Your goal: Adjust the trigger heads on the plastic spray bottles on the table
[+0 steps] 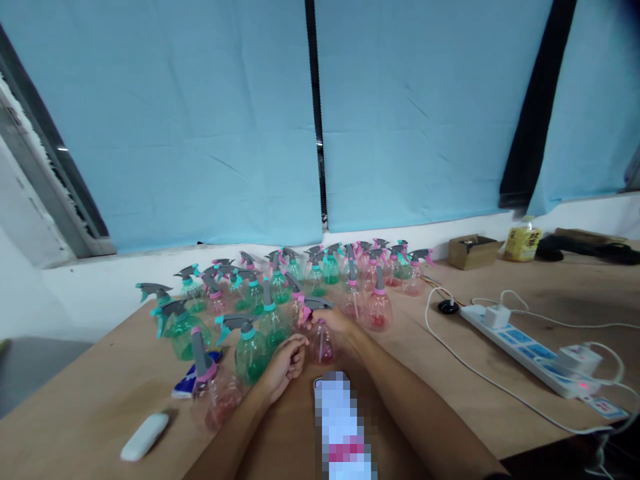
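Observation:
My right hand (327, 320) is wrapped around the neck of a pink spray bottle (324, 348), just under its grey trigger head. The bottle stands upright in front of me. To its left, my left hand (289, 362) is curled closed beside a green spray bottle (250, 357), with nothing visible in its fingers. Nearer the left forearm stands another pink spray bottle (215, 397), partly hidden by that arm. Behind both hands are a green bottle (274, 323) and, to the right, a pink bottle (379, 312).
Several more pink and green spray bottles (330, 270) crowd the back of the wooden table (400, 400). A white oval object (145, 437) and a blue packet (193, 379) lie left. On the right are a power strip (530, 350) with cables, a cardboard box (473, 253) and a yellow-labelled jug (523, 241).

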A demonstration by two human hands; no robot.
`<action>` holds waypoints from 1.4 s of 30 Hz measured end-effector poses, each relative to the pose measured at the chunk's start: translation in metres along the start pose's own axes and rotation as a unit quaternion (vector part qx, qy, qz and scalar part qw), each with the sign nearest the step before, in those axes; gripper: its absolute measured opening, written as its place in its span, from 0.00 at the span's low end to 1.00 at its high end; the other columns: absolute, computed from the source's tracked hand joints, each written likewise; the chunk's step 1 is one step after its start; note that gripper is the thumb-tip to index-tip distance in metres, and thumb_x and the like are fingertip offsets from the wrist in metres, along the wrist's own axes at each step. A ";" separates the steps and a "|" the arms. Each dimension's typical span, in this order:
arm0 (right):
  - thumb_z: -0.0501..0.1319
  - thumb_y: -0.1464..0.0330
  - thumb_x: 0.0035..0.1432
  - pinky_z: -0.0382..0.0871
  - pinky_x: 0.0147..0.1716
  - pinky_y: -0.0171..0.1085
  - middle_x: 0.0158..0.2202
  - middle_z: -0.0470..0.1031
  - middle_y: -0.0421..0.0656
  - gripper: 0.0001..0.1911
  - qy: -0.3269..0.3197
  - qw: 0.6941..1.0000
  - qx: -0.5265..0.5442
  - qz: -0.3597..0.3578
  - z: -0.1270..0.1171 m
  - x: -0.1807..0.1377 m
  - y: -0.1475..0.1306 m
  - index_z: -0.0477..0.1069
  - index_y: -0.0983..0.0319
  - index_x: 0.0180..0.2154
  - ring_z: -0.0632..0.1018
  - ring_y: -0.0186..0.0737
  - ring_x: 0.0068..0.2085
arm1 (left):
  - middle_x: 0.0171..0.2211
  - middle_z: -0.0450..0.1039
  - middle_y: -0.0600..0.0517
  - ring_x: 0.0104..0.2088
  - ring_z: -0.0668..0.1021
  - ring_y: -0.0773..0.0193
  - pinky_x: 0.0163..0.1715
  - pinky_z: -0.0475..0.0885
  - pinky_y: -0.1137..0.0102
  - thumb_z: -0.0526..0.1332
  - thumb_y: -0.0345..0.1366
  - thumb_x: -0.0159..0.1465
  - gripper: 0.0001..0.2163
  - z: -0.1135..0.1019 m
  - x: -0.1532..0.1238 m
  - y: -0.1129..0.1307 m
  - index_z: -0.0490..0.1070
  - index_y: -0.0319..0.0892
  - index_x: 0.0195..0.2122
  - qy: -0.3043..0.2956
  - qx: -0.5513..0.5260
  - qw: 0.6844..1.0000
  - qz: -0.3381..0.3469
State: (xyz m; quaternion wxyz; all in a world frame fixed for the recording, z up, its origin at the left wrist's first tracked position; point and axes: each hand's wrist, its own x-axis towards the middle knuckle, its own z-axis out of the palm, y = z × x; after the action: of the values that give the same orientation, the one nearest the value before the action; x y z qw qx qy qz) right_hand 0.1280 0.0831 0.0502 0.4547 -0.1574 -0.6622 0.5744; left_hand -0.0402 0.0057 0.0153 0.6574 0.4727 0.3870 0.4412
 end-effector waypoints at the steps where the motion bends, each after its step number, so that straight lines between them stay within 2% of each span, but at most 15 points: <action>1: 0.56 0.71 0.41 0.62 0.27 0.32 0.25 0.74 0.39 0.10 0.000 1.000 -0.009 0.001 -0.001 0.000 0.001 0.75 0.62 0.27 0.73 0.35 0.27 | 0.18 0.51 0.64 0.15 0.50 0.77 0.16 0.40 0.76 0.61 0.41 0.60 0.09 0.000 0.000 0.000 0.66 0.42 0.34 -0.001 -0.001 1.000 0.000; 8: 0.55 0.71 0.40 0.63 0.27 0.32 0.22 0.73 0.38 0.12 0.040 0.999 -0.021 -0.013 0.003 0.001 0.002 0.76 0.62 0.28 0.72 0.34 0.25 | 0.18 0.52 0.64 0.15 0.49 0.77 0.16 0.40 0.76 0.62 0.42 0.59 0.09 -0.002 0.001 -0.002 0.66 0.42 0.34 0.000 -0.006 1.000 0.000; 18: 0.56 0.71 0.40 0.64 0.26 0.32 0.24 0.75 0.38 0.13 0.060 0.997 -0.047 -0.022 0.007 -0.001 -0.006 0.76 0.61 0.28 0.72 0.34 0.24 | 0.18 0.52 0.64 0.14 0.50 0.78 0.16 0.41 0.77 0.62 0.42 0.59 0.10 0.001 -0.001 0.001 0.65 0.42 0.34 0.006 -0.005 1.000 -0.002; 24: 0.57 0.70 0.39 0.65 0.26 0.33 0.20 0.72 0.38 0.08 0.097 0.994 -0.045 -0.002 0.008 0.001 0.000 0.74 0.61 0.23 0.72 0.35 0.24 | 0.18 0.52 0.64 0.15 0.50 0.78 0.16 0.40 0.77 0.61 0.42 0.59 0.09 0.003 -0.002 0.002 0.66 0.42 0.34 0.008 -0.002 1.000 -0.006; 32: 0.56 0.71 0.40 0.65 0.27 0.33 0.22 0.73 0.39 0.10 0.074 0.997 -0.011 -0.013 0.010 -0.001 -0.001 0.75 0.62 0.25 0.72 0.35 0.25 | 0.18 0.52 0.64 0.15 0.49 0.77 0.16 0.40 0.77 0.61 0.42 0.60 0.10 -0.002 0.001 -0.002 0.66 0.42 0.34 -0.004 -0.001 1.000 0.000; 38: 0.58 0.71 0.43 0.66 0.28 0.32 0.21 0.71 0.37 0.04 0.152 0.986 -0.063 -0.020 0.003 0.004 0.015 0.72 0.61 0.22 0.72 0.34 0.25 | 0.18 0.52 0.64 0.15 0.49 0.77 0.15 0.40 0.77 0.62 0.43 0.60 0.10 -0.002 0.001 -0.001 0.67 0.42 0.35 0.002 0.003 1.000 0.001; 42: 0.58 0.68 0.48 0.67 0.31 0.34 0.23 0.73 0.39 0.05 0.233 0.964 -0.123 -0.036 0.000 0.007 0.023 0.72 0.61 0.26 0.74 0.36 0.27 | 0.18 0.52 0.63 0.15 0.50 0.77 0.16 0.40 0.77 0.62 0.43 0.60 0.10 0.000 0.000 0.000 0.68 0.42 0.35 0.000 0.018 1.000 -0.001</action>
State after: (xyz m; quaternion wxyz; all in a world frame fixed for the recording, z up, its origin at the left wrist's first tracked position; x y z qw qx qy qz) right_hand 0.1170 0.0951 0.0328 0.5942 -0.3178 -0.6085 0.4192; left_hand -0.0404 0.0058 0.0156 0.6493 0.4836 0.3957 0.4335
